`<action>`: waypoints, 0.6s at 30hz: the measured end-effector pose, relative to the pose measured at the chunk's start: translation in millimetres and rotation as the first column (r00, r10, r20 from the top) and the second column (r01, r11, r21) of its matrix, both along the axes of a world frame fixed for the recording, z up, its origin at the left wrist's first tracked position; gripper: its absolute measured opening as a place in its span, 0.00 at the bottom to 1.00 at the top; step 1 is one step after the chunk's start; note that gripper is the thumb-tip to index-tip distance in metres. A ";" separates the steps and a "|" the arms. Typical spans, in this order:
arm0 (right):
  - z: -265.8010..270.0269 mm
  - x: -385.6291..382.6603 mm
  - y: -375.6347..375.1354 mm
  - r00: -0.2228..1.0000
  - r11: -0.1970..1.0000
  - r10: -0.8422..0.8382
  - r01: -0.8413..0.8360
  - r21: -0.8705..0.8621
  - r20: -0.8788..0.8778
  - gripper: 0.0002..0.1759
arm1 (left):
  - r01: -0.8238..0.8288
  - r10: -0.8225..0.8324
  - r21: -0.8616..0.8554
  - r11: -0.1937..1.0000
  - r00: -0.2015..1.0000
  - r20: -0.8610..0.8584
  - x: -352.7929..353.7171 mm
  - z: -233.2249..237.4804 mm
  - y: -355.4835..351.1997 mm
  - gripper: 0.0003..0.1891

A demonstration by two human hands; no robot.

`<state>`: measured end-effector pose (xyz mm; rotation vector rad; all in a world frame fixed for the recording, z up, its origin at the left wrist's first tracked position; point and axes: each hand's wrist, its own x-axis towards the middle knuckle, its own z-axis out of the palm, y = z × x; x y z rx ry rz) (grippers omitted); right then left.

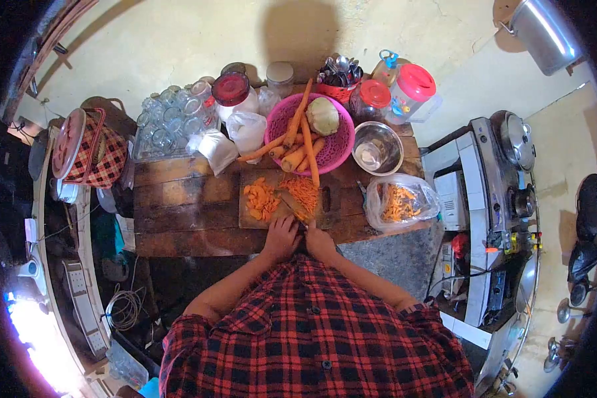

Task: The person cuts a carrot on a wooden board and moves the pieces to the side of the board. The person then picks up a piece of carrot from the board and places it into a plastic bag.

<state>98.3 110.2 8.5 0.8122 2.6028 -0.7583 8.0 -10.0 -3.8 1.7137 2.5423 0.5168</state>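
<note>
A wooden cutting board (251,217) lies near the table's front edge. On its left part are carrot slices (261,199); thin carrot strips (301,193) lie on its right part. My right hand (320,243) is closed round the handle of a knife (292,204), whose blade points up and left between the two piles. My left hand (283,237) rests at the board's front edge, just below the slices, with its fingers bent; whether something is under them is hidden. Behind the board, a pink basket (344,147) holds whole carrots (296,158) and a pale round vegetable (322,115).
Right of the board are a plastic bag (416,193) with carrot pieces and a steel bowl (396,144). Glasses (170,120), jars (231,91) and a red-lidded jug (414,86) stand along the back. A stove (487,152) is at the right.
</note>
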 end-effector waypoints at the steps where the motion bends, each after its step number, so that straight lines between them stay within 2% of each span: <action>1: 3.4 1.2 1.3 1.000 0.999 -0.021 0.021 -0.044 -0.013 0.20 | 0.004 -0.004 -0.013 1.000 1.000 -0.007 2.0 -0.4 -0.3 0.22; 3: 6.5 3.9 4.8 0.999 0.996 -0.043 0.041 -0.085 -0.027 0.21 | 0.009 -0.009 -0.024 1.000 1.000 -0.016 1.7 -0.4 3.1 0.24; 5: 6.0 6.9 10.0 0.989 0.994 -0.043 0.028 -0.104 -0.144 0.21 | 0.012 -0.024 -0.095 0.995 0.992 -0.121 0.5 1.3 9.3 0.28; 6: 14.2 6.9 12.3 0.988 0.994 -0.043 0.028 -0.101 -0.146 0.21 | 0.013 -0.025 -0.092 0.996 0.992 -0.124 -0.6 1.1 13.1 0.28; 9: 50.3 8.7 18.0 0.977 0.990 -0.120 0.104 -0.098 -0.174 0.20 | -0.064 0.063 -0.021 0.998 0.996 -0.064 -7.9 -3.4 22.0 0.29; 11: 58.6 11.5 21.0 0.969 0.987 -0.125 0.143 0.072 -0.213 0.16 | -0.247 0.243 0.068 0.967 0.968 0.067 -18.6 -5.4 17.9 0.29; 12: 56.6 13.1 24.6 0.968 0.987 -0.127 0.145 0.072 -0.215 0.16 | -0.245 0.241 0.069 0.967 0.968 0.065 -20.7 -2.5 18.8 0.29; 14: 51.6 15.8 30.5 0.987 0.980 0.015 0.018 0.197 -0.163 0.15 | -0.097 0.059 0.210 0.973 0.982 0.180 -23.2 2.9 18.2 0.30; 15: 51.2 16.5 29.8 0.987 0.981 0.017 0.015 0.195 -0.163 0.15 | -0.100 0.062 0.209 0.973 0.982 0.180 -19.2 4.4 20.8 0.30; 17: 50.8 18.5 29.6 0.955 0.943 0.126 -0.030 0.332 -0.270 0.14 | 0.209 -0.176 0.219 0.953 0.971 -0.161 -8.4 7.3 31.2 0.33; 18: 51.0 19.6 31.2 0.955 0.942 0.124 -0.028 0.334 -0.270 0.14 | 0.211 -0.178 0.221 0.952 0.971 -0.161 -8.8 6.4 32.0 0.33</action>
